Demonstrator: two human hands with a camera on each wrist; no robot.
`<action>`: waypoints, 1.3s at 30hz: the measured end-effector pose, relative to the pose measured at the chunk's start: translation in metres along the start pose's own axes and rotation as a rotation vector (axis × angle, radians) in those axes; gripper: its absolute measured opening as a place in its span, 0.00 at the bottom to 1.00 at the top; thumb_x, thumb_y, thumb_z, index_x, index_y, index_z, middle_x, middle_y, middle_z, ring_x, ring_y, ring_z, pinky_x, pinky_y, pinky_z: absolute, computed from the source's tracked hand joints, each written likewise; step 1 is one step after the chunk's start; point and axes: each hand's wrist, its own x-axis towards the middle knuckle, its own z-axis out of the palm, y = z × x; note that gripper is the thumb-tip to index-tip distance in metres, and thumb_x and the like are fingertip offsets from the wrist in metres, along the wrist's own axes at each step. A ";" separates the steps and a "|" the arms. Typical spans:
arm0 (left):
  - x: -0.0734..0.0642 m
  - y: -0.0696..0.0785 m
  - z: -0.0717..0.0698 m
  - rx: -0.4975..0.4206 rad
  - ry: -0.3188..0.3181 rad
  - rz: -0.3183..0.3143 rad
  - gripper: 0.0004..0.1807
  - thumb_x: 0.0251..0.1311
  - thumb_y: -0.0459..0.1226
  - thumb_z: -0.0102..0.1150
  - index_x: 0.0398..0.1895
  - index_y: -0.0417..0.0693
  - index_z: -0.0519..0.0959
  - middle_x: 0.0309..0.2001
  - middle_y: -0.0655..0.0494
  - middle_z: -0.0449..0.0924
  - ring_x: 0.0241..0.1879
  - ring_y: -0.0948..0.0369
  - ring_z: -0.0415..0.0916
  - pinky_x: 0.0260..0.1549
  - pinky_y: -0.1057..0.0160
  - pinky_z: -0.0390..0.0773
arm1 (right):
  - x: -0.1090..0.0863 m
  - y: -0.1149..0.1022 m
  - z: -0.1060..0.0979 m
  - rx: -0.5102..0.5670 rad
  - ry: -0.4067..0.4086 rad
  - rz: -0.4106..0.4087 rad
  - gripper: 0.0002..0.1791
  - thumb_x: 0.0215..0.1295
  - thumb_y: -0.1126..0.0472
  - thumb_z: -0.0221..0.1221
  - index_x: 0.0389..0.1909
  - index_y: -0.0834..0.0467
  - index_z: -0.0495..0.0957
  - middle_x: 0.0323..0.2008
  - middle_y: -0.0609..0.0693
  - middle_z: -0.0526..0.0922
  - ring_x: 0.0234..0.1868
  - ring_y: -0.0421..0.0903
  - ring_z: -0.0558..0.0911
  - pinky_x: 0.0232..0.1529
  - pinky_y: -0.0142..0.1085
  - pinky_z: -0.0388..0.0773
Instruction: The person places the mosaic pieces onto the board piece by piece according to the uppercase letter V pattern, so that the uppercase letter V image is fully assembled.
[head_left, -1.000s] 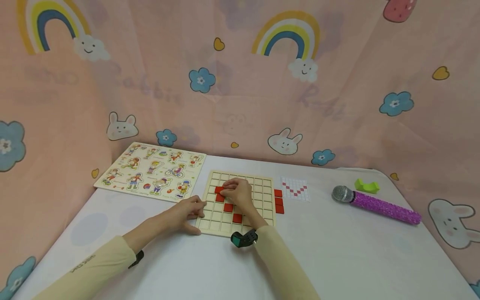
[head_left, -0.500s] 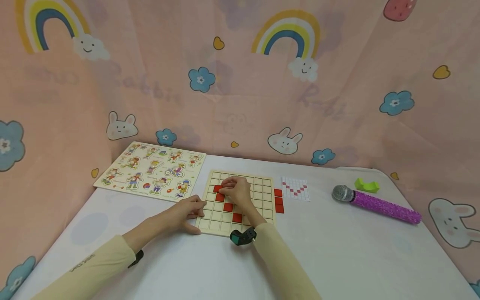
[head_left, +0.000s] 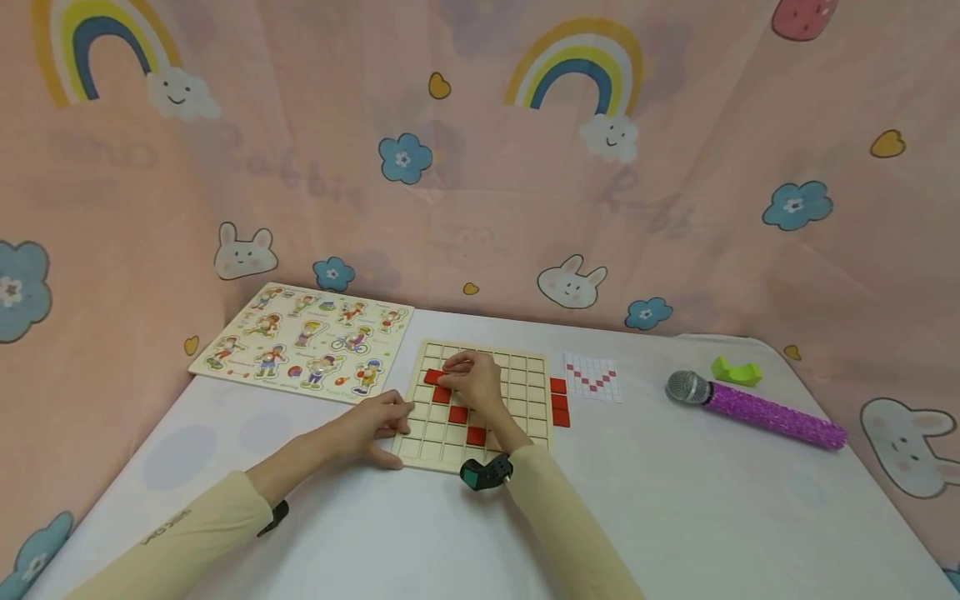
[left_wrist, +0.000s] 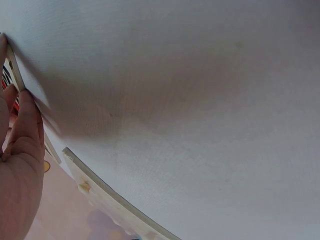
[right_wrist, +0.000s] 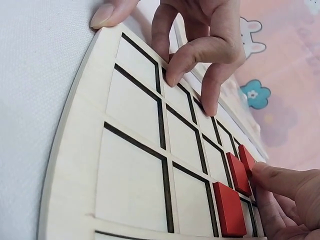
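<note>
A wooden grid board lies mid-table with several red square tiles in a slanting row. My left hand rests on its left side. The right wrist view shows that thumb at the board's corner and bent fingers touching the grid. My right hand reaches over the board and pinches a red tile at the row's upper left end. In the right wrist view my right thumb lies against this tile, and other fingers are partly hidden. The lower tile sits raised above the grid lines.
Several loose red tiles lie at the board's right edge, beside a white pattern card. A picture puzzle board lies back left. On the right are a purple microphone and a green curved block.
The red tile at my right fingertips has shifted slightly left and away from me, and my right hand has moved a little with it. My left hand stays in place.
</note>
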 end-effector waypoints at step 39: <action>0.000 0.000 -0.001 0.024 -0.005 -0.014 0.15 0.44 0.36 0.76 0.30 0.49 0.76 0.46 0.57 0.71 0.54 0.55 0.68 0.56 0.62 0.75 | 0.005 0.000 0.004 0.037 -0.091 -0.049 0.08 0.56 0.74 0.64 0.38 0.69 0.80 0.37 0.62 0.85 0.39 0.54 0.85 0.40 0.36 0.84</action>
